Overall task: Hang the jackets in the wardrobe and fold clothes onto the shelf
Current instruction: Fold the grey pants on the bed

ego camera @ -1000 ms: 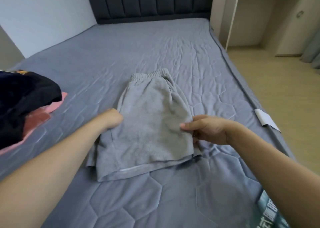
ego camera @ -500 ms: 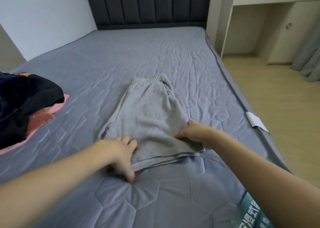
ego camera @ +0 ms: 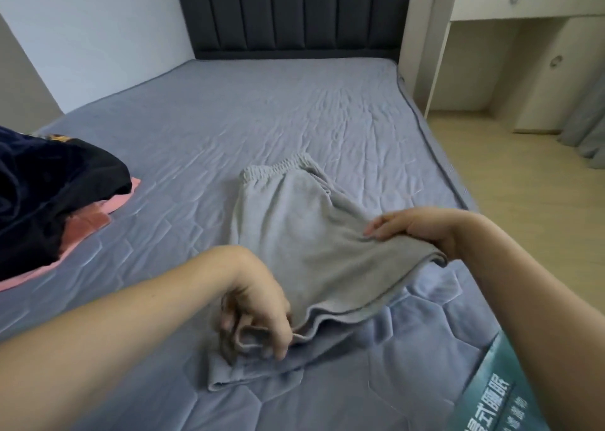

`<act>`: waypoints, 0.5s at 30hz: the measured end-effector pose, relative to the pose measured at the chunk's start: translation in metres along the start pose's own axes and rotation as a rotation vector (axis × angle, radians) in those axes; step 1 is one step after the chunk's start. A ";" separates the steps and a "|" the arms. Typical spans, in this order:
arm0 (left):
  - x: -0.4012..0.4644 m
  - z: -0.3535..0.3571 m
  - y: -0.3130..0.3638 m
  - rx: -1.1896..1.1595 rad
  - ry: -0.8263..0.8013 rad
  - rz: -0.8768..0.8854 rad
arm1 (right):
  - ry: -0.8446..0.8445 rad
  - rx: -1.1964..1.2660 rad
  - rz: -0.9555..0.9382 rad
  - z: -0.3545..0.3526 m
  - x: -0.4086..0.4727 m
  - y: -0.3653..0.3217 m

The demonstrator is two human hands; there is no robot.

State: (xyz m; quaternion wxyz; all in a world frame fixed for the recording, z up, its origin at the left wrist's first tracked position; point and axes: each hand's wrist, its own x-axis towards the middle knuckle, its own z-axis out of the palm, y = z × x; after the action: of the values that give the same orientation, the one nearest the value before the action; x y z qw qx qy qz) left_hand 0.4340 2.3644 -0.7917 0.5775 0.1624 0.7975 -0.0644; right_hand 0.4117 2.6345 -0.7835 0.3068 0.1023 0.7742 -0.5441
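Grey shorts (ego camera: pixel 301 234) lie folded lengthwise on the bed (ego camera: pixel 262 119), elastic waistband toward the headboard. My left hand (ego camera: pixel 255 312) grips the near left corner of the hem, fingers curled round the cloth. My right hand (ego camera: pixel 412 227) pinches the near right corner and holds it raised off the mattress. The hem edge hangs in a curve between both hands, and part of the lower layer stays on the bed under my left hand.
A heap of dark clothes (ego camera: pixel 49 194) on a pink garment (ego camera: pixel 88 224) sits at the bed's left edge. A white desk with drawers (ego camera: pixel 510 1) stands right of the dark headboard (ego camera: pixel 288 11). Wooden floor (ego camera: pixel 530 194) runs along the right. A teal printed label (ego camera: pixel 484 398) shows at lower right.
Both hands have closed on the hem corners of the shorts and lifted the near end off the bed; before, they were flat on the cloth.
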 end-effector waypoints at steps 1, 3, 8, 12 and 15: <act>-0.001 -0.007 -0.005 -0.081 -0.021 0.031 | 0.009 -0.118 0.095 0.003 0.004 0.011; -0.001 -0.031 -0.019 -0.250 0.141 0.112 | 0.040 -0.247 0.213 0.006 0.013 0.030; 0.036 -0.127 -0.037 0.027 1.098 0.170 | 0.283 -0.132 0.128 0.003 0.036 0.037; 0.077 -0.188 -0.016 0.403 1.263 0.241 | 0.435 -0.289 0.072 0.007 0.054 0.037; 0.103 -0.221 -0.001 0.827 1.196 0.127 | 0.305 -0.446 0.077 -0.001 0.058 0.048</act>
State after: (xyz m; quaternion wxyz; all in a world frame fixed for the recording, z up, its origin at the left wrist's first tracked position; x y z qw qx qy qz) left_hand 0.2065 2.4467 -0.8168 -0.0629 0.4205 0.8761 -0.2271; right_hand 0.3894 2.6440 -0.8545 0.2221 0.1424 0.9077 -0.3264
